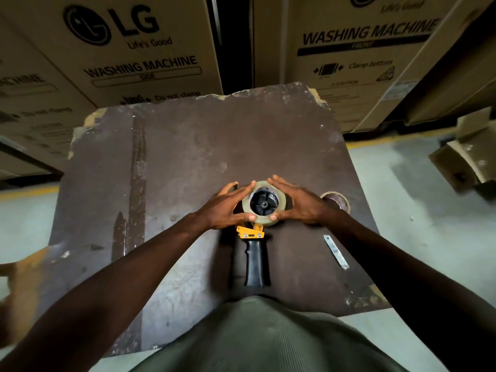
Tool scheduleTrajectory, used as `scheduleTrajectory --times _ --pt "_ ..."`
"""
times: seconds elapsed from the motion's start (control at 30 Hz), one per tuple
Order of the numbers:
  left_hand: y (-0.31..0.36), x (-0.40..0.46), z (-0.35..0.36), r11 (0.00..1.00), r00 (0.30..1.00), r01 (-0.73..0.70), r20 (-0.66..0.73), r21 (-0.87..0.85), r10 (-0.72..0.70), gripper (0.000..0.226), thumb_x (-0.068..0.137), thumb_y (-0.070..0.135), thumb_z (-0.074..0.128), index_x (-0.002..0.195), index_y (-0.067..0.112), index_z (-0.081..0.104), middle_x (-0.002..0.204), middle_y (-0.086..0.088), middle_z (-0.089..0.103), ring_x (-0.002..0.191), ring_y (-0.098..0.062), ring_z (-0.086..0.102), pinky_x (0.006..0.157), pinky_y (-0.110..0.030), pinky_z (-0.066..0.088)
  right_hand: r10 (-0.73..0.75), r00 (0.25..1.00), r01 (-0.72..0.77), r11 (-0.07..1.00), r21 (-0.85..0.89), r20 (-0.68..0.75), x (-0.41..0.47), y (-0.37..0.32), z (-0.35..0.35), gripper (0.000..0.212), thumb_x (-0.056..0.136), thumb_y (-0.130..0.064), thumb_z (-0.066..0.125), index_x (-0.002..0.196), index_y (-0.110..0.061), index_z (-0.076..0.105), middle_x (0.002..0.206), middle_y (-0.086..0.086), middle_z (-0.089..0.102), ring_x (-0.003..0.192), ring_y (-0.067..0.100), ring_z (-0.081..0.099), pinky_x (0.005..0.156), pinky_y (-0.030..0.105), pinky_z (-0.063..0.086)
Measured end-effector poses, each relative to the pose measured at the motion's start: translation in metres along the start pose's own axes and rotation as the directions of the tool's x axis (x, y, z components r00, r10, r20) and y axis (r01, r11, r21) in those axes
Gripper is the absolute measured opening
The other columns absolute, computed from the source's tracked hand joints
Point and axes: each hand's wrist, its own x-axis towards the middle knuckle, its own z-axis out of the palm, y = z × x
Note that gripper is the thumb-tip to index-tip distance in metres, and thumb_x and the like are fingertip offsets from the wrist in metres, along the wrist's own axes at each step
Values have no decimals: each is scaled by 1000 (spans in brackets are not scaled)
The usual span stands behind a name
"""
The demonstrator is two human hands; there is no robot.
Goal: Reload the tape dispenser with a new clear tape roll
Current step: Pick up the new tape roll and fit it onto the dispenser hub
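Clear tape roll (pixel 264 204) sits over the black hub of the tape dispenser (pixel 253 253), lying on the worn brown table (pixel 174 157). Left hand (pixel 228 208) and right hand (pixel 298 204) clasp its rim; press evenly so it seats flush. Glossy, translucent, full-looking.

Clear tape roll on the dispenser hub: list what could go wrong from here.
1. The clear tape roll may seat crooked on the black spoked hub, since the left hand and right hand press only its rim.
2. The loose metal blade lies near the right forearm; a sweep could nick skin.
3. The empty cardboard core could be knocked off the brown board.
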Motion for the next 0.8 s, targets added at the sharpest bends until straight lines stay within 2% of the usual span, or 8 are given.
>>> scheduleTrajectory --times 0.17,0.3,0.4,0.53,0.63,0.7,0.8 --pt "3 1 1 993 1000 28 -3 118 -28 93 83 75 50 154 46 -3 163 17 19 153 -17 -5 113 -66 8 -14 1000 14 1000 -1 -1 -3 3 3 103 76 -53 79 157 -25 23 164 -2 27 149 9 26 123 33 24" --pt "2 3 2 991 1000 29 -5 130 -29 94 81 79 46 153 47 -4 162 20 18 152 -16 -2 107 -68 12 5 1000 -5 998 58 10 -2 8 5 112 67 -74 69 157 -27 21 164 -2 27 150 11 26 123 38 26" --pt "3 7 7 989 999 35 -1 145 -36 94 81 80 46 153 47 -3 163 17 19 152 -19 1 104 -64 17 19 999 -20 999 48 30 -3 13 7 116 66 -79 64 158 -26 18 164 -1 25 150 11 23 123 38 25" --pt "-3 12 12 976 999 35 -8 216 -34 99 70 92 29 152 47 -4 162 17 21 151 -20 7 105 -61 20 37 999 -39 997 64 31 0 20 12 110 70 -69 72 157 -30 18 164 -5 23 149 7 21 123 36 25" --pt "-2 14 12 968 999 48 -4 248 -48 99 74 88 38 154 44 -1 162 15 23 151 -19 4 105 -67 17 22 999 -25 998 56 42 4 23 13 105 75 -58 77 158 -29 18 164 -4 23 149 7 20 123 34 24" --pt "0 16 11 962 999 45 -8 271 -45 98 76 84 42 155 42 2 161 14 26 152 -18 -1 104 -75 7 13 999 -15 998 56 40 5 25 15 105 76 -56 77 158 -29 18 165 -3 23 149 7 19 123 33 24" --pt "3 16 10 947 999 42 -18 319 -38 99 76 85 40 156 39 5 160 14 28 152 -18 -5 104 -76 -1 14 999 -16 999 49 38 5 27 18 104 77 -55 77 158 -30 17 165 1 24 151 11 20 123 35 24"
